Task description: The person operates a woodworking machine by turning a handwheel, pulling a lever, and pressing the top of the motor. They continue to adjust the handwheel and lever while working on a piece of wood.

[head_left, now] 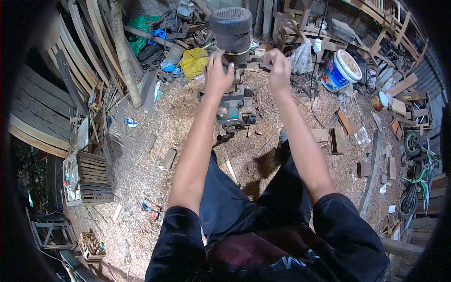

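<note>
Head view shows the machine (233,110) on the sawdust floor (155,141) at twelve o'clock from me, its dark motor (231,28) on top. My left hand (218,70) is closed on the machine just under the motor. My right hand (278,68), at one o'clock, has its fingers bunched, pinching something too small to make out. I judge this is the adjusting stage: I see no wood set in the machine, so working a piece seems not yet begun.

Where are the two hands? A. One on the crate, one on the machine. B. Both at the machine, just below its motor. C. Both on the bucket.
B: the left hand and right hand both reach the machine under the dark motor; the bucket stands apart to the right.
</note>
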